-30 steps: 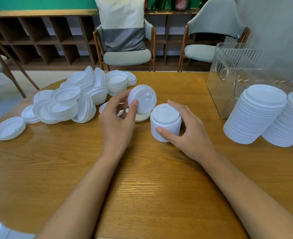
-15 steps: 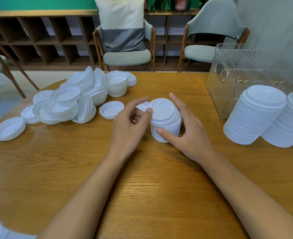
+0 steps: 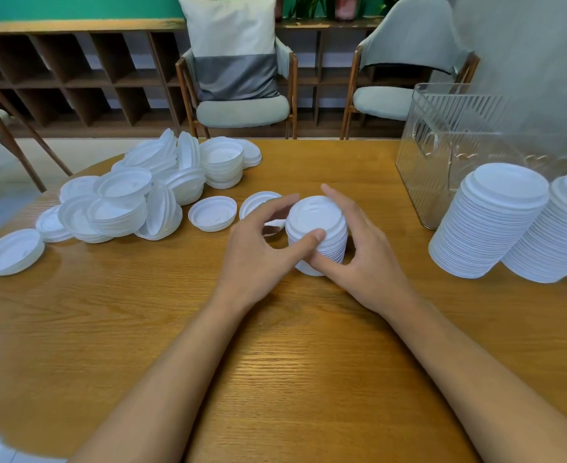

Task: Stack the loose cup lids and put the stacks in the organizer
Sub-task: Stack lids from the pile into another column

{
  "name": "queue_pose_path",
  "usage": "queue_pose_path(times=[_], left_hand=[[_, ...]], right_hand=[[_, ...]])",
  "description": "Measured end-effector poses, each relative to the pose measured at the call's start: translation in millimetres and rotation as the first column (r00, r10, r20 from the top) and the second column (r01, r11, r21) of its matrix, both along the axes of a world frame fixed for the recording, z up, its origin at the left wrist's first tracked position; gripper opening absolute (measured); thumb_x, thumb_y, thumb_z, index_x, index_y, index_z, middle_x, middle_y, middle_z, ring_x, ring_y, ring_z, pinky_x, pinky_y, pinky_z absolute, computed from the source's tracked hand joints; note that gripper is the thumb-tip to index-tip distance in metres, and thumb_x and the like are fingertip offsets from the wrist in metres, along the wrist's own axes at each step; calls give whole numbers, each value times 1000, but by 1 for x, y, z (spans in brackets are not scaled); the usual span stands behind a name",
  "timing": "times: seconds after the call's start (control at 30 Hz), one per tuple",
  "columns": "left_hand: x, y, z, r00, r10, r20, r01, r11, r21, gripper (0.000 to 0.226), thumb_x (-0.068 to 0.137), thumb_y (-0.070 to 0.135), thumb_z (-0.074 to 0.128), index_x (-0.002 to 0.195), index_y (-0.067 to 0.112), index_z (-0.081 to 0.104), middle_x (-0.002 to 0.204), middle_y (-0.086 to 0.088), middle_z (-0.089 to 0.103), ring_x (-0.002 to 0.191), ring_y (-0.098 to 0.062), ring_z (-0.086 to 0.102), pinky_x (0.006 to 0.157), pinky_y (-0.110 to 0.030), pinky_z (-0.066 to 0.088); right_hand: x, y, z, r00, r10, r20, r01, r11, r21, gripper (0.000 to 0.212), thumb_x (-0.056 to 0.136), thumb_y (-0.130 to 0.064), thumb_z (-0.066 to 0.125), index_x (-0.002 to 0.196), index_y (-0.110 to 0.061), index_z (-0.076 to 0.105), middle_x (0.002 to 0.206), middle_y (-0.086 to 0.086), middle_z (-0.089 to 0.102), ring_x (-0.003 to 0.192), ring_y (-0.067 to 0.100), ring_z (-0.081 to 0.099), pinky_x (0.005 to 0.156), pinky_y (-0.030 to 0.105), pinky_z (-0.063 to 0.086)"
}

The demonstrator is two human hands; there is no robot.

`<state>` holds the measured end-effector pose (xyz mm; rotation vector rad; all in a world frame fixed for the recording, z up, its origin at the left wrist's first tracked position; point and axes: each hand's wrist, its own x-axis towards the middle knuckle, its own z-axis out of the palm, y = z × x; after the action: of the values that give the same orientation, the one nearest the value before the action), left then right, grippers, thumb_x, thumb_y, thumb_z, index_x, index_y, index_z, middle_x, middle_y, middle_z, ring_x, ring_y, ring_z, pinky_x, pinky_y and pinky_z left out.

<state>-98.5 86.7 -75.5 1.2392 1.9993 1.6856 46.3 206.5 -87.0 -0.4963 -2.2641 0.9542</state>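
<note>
- The short stack of lids (image 3: pixel 320 240) stands upright on the wooden table (image 3: pixel 275 362), about mid-table and right in front of the person.
- The left hand (image 3: pixel 258 252) is curled round the stack from its left. The thumb presses the near side just under the top lid, and the fingers arch toward the far rim.
- The right hand (image 3: pixel 365 262) cups the stack from the other side. Its thumb lies low against the near wall, and its fingers run up the right flank with the tips above the top lid.
- Both hands grip the same stack, and the two thumbs almost meet on its near side.
- The loose lids (image 3: pixel 132 202) lie in a jumbled heap to the left on the far part of the table. Some are nested, some are tipped on edge, and many are upside down.
- A single upturned lid (image 3: pixel 212 213) lies between the heap and the left hand. Another lid (image 3: pixel 258 200) lies just beside it, partly hidden behind the fingers.
- One more lid (image 3: pixel 10 251) sits alone near the left edge of the table.
- Two tall stacks (image 3: pixel 489 225) lean side by side at the right, well apart from the hands.
- The clear ribbed organizer (image 3: pixel 455 135) stands just behind the tall stacks. I cannot tell whether it holds anything.
- Behind the table are a chair with a grey-and-white cushion (image 3: pixel 233 48) and a wooden shelf (image 3: pixel 75 71).
</note>
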Motion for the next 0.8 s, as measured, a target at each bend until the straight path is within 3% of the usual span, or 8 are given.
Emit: queue_pose_path(times=[0.1, 0.23, 0.37, 0.53, 0.63, 0.7, 0.8], left_hand=[[6, 4, -1, 997, 46, -68, -44, 999, 31, 56, 77, 39, 92, 129, 28, 71, 116, 19, 71, 114, -4, 65, 93, -28, 55], [7, 6, -3, 992, 63, -111, -59, 997, 44, 57, 77, 41, 92, 128, 27, 71, 115, 19, 69, 115, -5, 64, 89, -23, 54], [4, 5, -6, 987, 37, -158, -33, 999, 27, 60, 77, 47, 90, 129, 26, 69, 117, 17, 67, 116, -3, 61, 91, -23, 53], [-5, 0, -6, 969, -6, -247, -5, 999, -44, 60, 87, 65, 67, 132, 26, 70, 123, 13, 65, 121, -2, 58, 97, -18, 46], [-17, -7, -7, 952, 54, -303, -67, 997, -32, 41, 102, 53, 56, 121, 22, 75, 120, 11, 70, 118, -6, 61, 96, -22, 45], [-26, -9, -14, 909, 106, -402, -151, 985, -83, 29, 101, 37, 66, 123, 19, 73, 122, 8, 72, 117, -10, 63, 96, -30, 50], [-35, -7, -25, 846, 64, -529, -207, 955, -214, 32, 95, 19, 72, 127, 18, 72, 124, 3, 73, 117, -18, 65, 96, -43, 54]], right_hand=[[0, 1, -1, 1000, 11, -1, -11, 1000, -28, 91, 86, -44, 82, 159, -45, 28, 144, -27, 45, 134, -12, 43, 104, 3, 33], [0, 4, -3, 1000, 2, -5, -2, 1000, -21, 88, 84, -41, 84, 159, -35, 38, 143, -18, 54, 132, -8, 48, 103, 6, 36], [0, 4, -6, 1000, -13, -5, 13, 1000, -8, 85, 84, -37, 85, 157, -27, 45, 139, -23, 52, 129, -16, 44, 102, 5, 35], [1, 2, -4, 1000, -21, -23, 19, 997, -79, 88, 79, -53, 84, 156, -33, 46, 142, -24, 54, 133, -10, 47, 108, 25, 48], [1, 1, -2, 999, -37, -21, 35, 996, -80, 90, 75, -57, 84, 154, -36, 48, 141, -24, 56, 133, -10, 48, 109, 29, 49], [1, 2, -1, 998, -56, -15, 55, 996, -68, 90, 74, -59, 83, 154, -37, 48, 137, -28, 54, 130, -15, 46, 109, 25, 48], [1, 3, 0, 996, -84, -6, 83, 995, -57, 90, 75, -57, 84, 155, -37, 47, 136, -30, 52, 128, -19, 44, 109, 18, 43]])
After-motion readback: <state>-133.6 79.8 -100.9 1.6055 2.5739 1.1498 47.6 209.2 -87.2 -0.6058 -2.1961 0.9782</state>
